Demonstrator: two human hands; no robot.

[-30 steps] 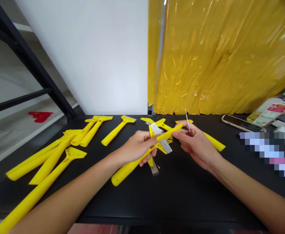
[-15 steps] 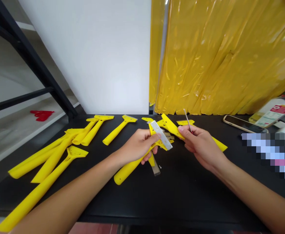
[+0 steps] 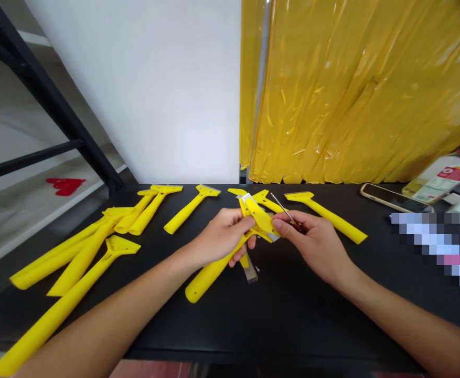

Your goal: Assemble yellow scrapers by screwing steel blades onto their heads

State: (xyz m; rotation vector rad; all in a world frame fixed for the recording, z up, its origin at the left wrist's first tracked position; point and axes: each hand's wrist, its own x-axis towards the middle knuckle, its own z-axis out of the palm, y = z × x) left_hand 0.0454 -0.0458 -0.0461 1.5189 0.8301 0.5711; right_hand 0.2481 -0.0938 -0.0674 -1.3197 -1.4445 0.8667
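Note:
My left hand (image 3: 230, 233) is closed around a yellow scraper (image 3: 210, 273), whose handle points down and left. A metal blade (image 3: 275, 238) lies on the scraper's head, mostly covered. My right hand (image 3: 312, 236) pinches a flat yellow plate (image 3: 259, 212) by its lower right end and lays it over the blade. A thin screwdriver (image 3: 282, 207) is also tucked in my right hand, its tip pointing up and left. Beneath my left hand, more blades (image 3: 251, 274) and a small screw (image 3: 257, 269) rest on the black table (image 3: 292, 315).
Several yellow scrapers (image 3: 84, 289) lie at the left, another (image 3: 186, 210) behind my left hand and one (image 3: 332, 218) behind my right. A phone (image 3: 395, 199) and a labelled package (image 3: 442, 178) are at the right. Yellow plastic sheeting (image 3: 332, 94) hangs behind.
My right hand has moved left with the yellow plate and screwdriver. The plate now overlaps the blade on the scraper's head. My left hand has stayed nearly still.

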